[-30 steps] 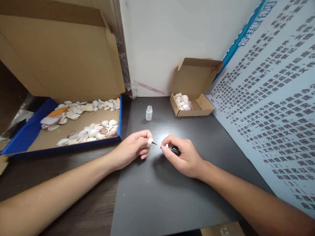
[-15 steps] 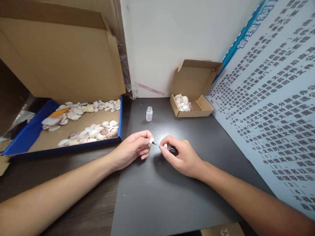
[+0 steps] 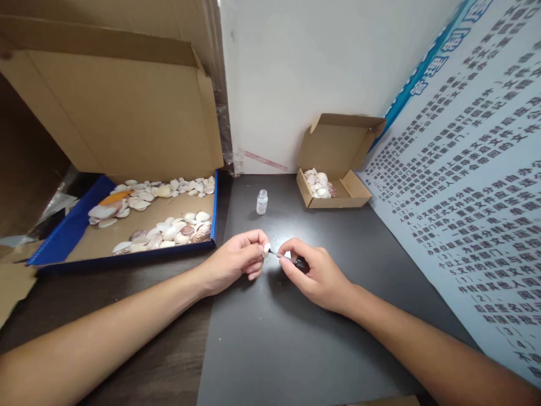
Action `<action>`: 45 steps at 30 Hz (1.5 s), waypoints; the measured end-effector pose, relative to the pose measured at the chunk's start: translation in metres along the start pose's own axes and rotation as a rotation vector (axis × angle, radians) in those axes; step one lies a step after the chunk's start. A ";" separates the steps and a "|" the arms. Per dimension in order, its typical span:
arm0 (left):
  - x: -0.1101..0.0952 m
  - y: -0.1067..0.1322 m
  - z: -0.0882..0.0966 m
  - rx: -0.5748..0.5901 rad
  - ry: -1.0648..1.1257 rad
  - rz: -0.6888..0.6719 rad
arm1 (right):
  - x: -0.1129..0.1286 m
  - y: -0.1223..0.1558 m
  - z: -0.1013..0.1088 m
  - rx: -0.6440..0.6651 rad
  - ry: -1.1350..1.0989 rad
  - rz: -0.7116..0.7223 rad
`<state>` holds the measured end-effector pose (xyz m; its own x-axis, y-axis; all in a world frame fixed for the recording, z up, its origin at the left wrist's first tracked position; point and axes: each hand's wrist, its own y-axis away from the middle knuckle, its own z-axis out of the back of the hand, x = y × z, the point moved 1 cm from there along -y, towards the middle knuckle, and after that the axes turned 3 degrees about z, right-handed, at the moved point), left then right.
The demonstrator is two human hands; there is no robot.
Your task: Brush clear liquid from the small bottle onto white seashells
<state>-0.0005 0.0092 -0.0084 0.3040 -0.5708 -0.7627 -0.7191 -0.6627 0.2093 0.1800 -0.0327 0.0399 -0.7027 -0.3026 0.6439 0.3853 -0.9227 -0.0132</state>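
Note:
My left hand (image 3: 239,260) pinches a small white shell (image 3: 266,248) between thumb and fingertips, just above the dark table (image 3: 296,338). My right hand (image 3: 315,270) grips a thin brush with a black cap (image 3: 291,259), and the brush tip touches the shell. The two hands sit close together at the middle of the table. A small open glass bottle (image 3: 262,202) stands upright beyond them.
A wide cardboard box with blue sides (image 3: 63,239) lies at the left and holds several shells, its lid raised. A small cardboard box (image 3: 355,194) with shells sits at the back right. A printed board (image 3: 465,197) leans along the right side.
The view has shifted a little, so everything sits lower and further right. Both hands keep the same hold, with the brush still at the shell.

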 end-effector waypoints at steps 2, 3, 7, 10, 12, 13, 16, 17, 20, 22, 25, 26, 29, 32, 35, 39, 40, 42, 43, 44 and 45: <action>0.001 0.000 0.001 0.007 -0.004 -0.002 | 0.000 -0.001 0.000 -0.001 0.015 -0.004; 0.000 0.000 0.001 0.009 -0.006 -0.005 | 0.000 -0.001 -0.001 -0.004 0.025 -0.010; -0.001 0.001 0.001 0.023 -0.011 -0.004 | 0.000 -0.002 -0.001 -0.025 0.064 -0.054; -0.001 0.001 0.001 0.025 -0.016 0.006 | 0.000 -0.002 -0.001 -0.017 0.065 -0.067; -0.001 0.001 0.001 0.024 -0.015 0.009 | 0.000 -0.001 -0.001 -0.006 0.057 -0.066; -0.001 0.001 0.001 0.021 -0.013 0.010 | 0.000 -0.001 -0.001 -0.001 0.053 -0.064; -0.002 0.001 0.001 0.019 -0.015 0.013 | -0.001 -0.001 -0.001 -0.002 0.037 -0.051; -0.002 0.000 0.001 0.019 -0.015 0.015 | -0.001 -0.001 -0.001 -0.009 0.029 -0.044; -0.002 0.000 0.001 0.023 -0.013 0.018 | -0.001 0.000 0.000 -0.046 -0.008 -0.002; -0.001 0.000 0.001 0.016 -0.010 0.016 | 0.001 0.000 0.001 -0.073 -0.043 0.049; 0.001 -0.001 0.002 0.018 -0.013 0.006 | 0.003 0.000 0.001 -0.086 -0.074 0.103; 0.001 -0.001 0.003 0.025 -0.016 0.004 | 0.003 0.000 0.001 -0.087 -0.069 0.100; 0.002 -0.001 0.004 0.035 -0.019 -0.003 | 0.003 -0.001 0.001 -0.092 -0.030 0.043; 0.002 -0.001 0.004 0.036 -0.014 -0.006 | 0.001 -0.002 0.000 -0.082 -0.011 0.006; 0.001 0.000 0.002 0.039 -0.031 -0.007 | 0.000 -0.001 -0.001 -0.069 -0.010 0.001; 0.000 0.001 0.001 0.030 -0.040 -0.012 | 0.001 0.000 -0.001 -0.052 -0.026 0.056; 0.000 0.001 0.002 0.031 -0.038 -0.016 | 0.001 0.000 -0.001 -0.050 -0.029 0.075; 0.001 0.001 0.002 0.040 -0.037 -0.025 | 0.003 0.001 -0.001 -0.050 -0.025 0.095; 0.002 0.001 0.003 0.048 -0.036 -0.030 | 0.003 0.001 -0.001 -0.055 -0.017 0.090; 0.003 0.000 0.004 0.055 -0.035 -0.032 | 0.003 0.000 -0.001 -0.063 -0.003 0.074; 0.003 0.000 0.004 0.061 -0.034 -0.033 | 0.002 0.000 -0.001 -0.074 0.015 0.053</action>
<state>-0.0021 0.0094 -0.0130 0.3077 -0.5320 -0.7889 -0.7459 -0.6496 0.1472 0.1777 -0.0333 0.0407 -0.6920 -0.3541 0.6290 0.3772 -0.9204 -0.1032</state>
